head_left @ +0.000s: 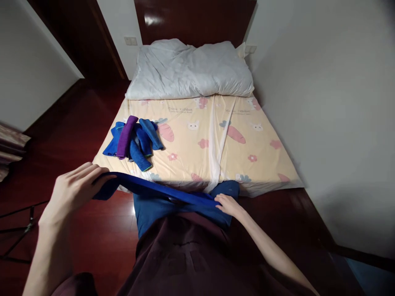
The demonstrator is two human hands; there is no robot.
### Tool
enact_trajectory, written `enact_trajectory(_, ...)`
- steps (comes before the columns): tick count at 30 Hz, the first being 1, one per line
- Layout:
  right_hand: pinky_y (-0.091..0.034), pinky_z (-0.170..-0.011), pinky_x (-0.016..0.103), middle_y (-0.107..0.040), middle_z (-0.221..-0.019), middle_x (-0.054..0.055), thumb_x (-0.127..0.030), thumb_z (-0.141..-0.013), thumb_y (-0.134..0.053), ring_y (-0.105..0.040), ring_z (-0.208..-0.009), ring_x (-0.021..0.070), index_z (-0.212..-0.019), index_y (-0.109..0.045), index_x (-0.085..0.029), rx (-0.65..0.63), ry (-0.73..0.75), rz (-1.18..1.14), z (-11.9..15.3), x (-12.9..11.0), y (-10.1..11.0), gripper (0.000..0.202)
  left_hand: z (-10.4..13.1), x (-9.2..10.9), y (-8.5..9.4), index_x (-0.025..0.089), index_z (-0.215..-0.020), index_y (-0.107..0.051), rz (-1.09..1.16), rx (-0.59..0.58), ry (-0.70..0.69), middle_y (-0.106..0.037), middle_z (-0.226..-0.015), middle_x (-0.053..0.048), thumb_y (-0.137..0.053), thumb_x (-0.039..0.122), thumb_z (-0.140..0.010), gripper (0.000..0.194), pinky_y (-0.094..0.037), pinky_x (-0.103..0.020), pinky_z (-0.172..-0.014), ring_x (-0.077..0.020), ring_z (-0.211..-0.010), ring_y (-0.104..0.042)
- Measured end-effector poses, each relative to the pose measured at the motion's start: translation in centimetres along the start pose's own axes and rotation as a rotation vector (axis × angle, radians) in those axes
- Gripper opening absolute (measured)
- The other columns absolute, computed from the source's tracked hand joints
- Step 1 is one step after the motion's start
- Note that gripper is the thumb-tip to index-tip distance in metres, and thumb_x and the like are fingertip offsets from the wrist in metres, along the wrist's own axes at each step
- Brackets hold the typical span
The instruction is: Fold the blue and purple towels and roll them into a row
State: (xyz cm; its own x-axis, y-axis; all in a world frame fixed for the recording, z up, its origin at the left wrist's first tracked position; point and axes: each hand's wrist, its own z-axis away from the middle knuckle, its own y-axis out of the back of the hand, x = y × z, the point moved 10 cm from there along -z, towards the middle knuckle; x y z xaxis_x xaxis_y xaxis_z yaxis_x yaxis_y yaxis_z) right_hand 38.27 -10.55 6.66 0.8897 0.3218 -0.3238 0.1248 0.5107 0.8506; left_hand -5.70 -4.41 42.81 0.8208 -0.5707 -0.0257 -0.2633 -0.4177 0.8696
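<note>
A long dark blue towel (166, 191) stretches across my lap, folded into a narrow strip. Its left end is gripped by my left hand (77, 185), raised above the knee, with the fingers over the cloth. My right hand (227, 204) pinches the other end low near my right knee. On the bed's left front corner lies a pile of rolled or folded cloths: a purple cloth (127, 137) on top, and several blue cloths (140, 154) around and under it.
The bed (191, 152) has a yellow sheet with carrot and rabbit prints, and a thin white strip crosses it. A pale quilt or pillow (191, 70) lies against the dark headboard (194, 20). Black stand legs (29, 226) are at left; a white wall (327, 102) is at right.
</note>
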Motion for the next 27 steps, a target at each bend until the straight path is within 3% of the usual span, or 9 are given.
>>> enact_trajectory(3, -0.055, -0.095, 0.037, -0.075, -0.107, 0.01, -0.024, -0.098, -0.06, -0.069, -0.105, 0.0266, -0.104, -0.073, -0.02, 0.145, -0.037, -0.028, 1.0, 2.7, 2.9, 0.014, -0.3, -1.3, 0.0, 0.026, -0.093, -0.064, -0.091, 0.024, -0.011, -0.07, -0.081, 0.003, -0.058, 0.037, -0.105, 0.016, -0.046, -0.032, -0.062, -0.0189, -0.071, -0.069)
enact_trajectory(6, -0.058, -0.092, 0.039, -0.076, -0.104, 0.01, -0.03, -0.101, -0.054, -0.072, -0.1, 0.0262, -0.1, -0.072, -0.022, 0.366, -0.077, -0.168, 3.1, 5.8, 7.2, 0.02, -0.7, -3.0, -0.7, 0.026, -0.095, -0.066, -0.12, -0.007, 0.025, -0.073, -0.084, 0.002, -0.05, 0.041, -0.107, 0.025, -0.044, -0.031, -0.059, -0.0188, -0.071, -0.069)
enact_trajectory(9, -0.061, -0.075, 0.036, -0.076, -0.085, 0.007, -0.048, -0.1, -0.054, -0.072, -0.072, 0.0218, -0.104, -0.073, -0.022, 0.56, -0.18, -0.43, 6.4, 10.2, 11.9, 0.032, -2.0, -4.4, -1.5, 0.025, -0.091, -0.067, -0.098, -0.034, 0.063, -0.073, -0.083, 0.002, -0.05, 0.046, -0.107, 0.031, -0.045, -0.029, -0.063, -0.0179, -0.072, -0.068)
enact_trajectory(11, -0.058, -0.059, 0.032, -0.071, -0.066, 0.003, -0.062, -0.094, -0.061, -0.066, -0.055, 0.0195, -0.106, -0.072, -0.02, 0.665, -0.269, -0.633, 8.9, 13.6, 15.1, 0.045, -3.7, -5.0, -2.3, 0.024, -0.09, -0.067, -0.076, -0.048, 0.069, -0.072, -0.083, 0.001, -0.051, 0.051, -0.106, 0.035, -0.047, -0.028, -0.068, -0.017, -0.074, -0.068)
enact_trajectory(13, -0.058, -0.054, 0.03, -0.072, -0.065, 0.004, -0.069, -0.081, -0.073, -0.069, -0.055, 0.0204, -0.102, -0.072, -0.018, 0.831, -0.323, -0.779, 11.9, 16.6, 18.9, 0.055, -5.8, -5.2, -3.8, 0.022, -0.096, -0.071, -0.02, -0.094, 0.012, -0.073, -0.089, -0.001, -0.046, 0.055, -0.107, 0.043, -0.05, -0.027, -0.072, -0.0168, -0.079, -0.068)
enact_trajectory(16, -0.063, -0.059, 0.032, -0.077, -0.074, 0.01, -0.068, -0.071, -0.085, -0.073, -0.06, 0.022, -0.097, -0.074, -0.016, 1.123, -0.351, -0.792, 16.2, 19.4, 24.9, 0.06, -9.3, -4.5, -6.2, 0.017, -0.106, -0.074, 0.137, -0.145, -0.156, -0.074, -0.097, -0.005, -0.035, 0.057, -0.11, 0.056, -0.054, -0.027, -0.079, -0.0156, -0.085, -0.066)
enact_trajectory(19, -0.067, -0.069, 0.035, -0.076, -0.075, 0.01, -0.066, -0.071, -0.085, -0.075, -0.064, 0.022, -0.094, -0.075, -0.014, 1.344, -0.323, -0.704, 19.3, 20.0, 29.2, 0.058, -12.6, -4.4, -7.4, 0.013, -0.106, -0.076, 0.195, -0.05, -0.228, -0.074, -0.094, -0.005, -0.035, 0.052, -0.112, 0.057, -0.056, -0.027, -0.082, -0.0141, -0.085, -0.062)
enact_trajectory(23, -0.068, -0.076, 0.037, -0.074, -0.076, 0.009, -0.062, -0.074, -0.086, -0.078, -0.07, 0.0225, -0.092, -0.074, -0.013, 1.417, -0.335, -0.695, 20.7, 20.2, 31.0, 0.053, -15.7, -5.3, -8.4, 0.011, -0.103, -0.076, 0.133, 0.121, -0.138, -0.076, -0.095, -0.004, -0.045, 0.049, -0.112, 0.049, -0.056, -0.028, -0.09, -0.0128, -0.092, -0.061)
enact_trajectory(27, -0.068, -0.074, 0.036, -0.072, -0.072, 0.009, -0.056, -0.079, -0.085, -0.077, -0.067, 0.0222, -0.09, -0.073, -0.012, 1.44, -0.407, -0.672, 22.2, 20.4, 30.7, 0.047, -16.7, -5.2, -10.1, 0.008, -0.111, -0.075, 0.177, 0.116, -0.13, -0.077, -0.111, -0.005, -0.05, 0.049, -0.111, 0.048, -0.058, -0.029, -0.097, -0.0111, -0.098, -0.064)
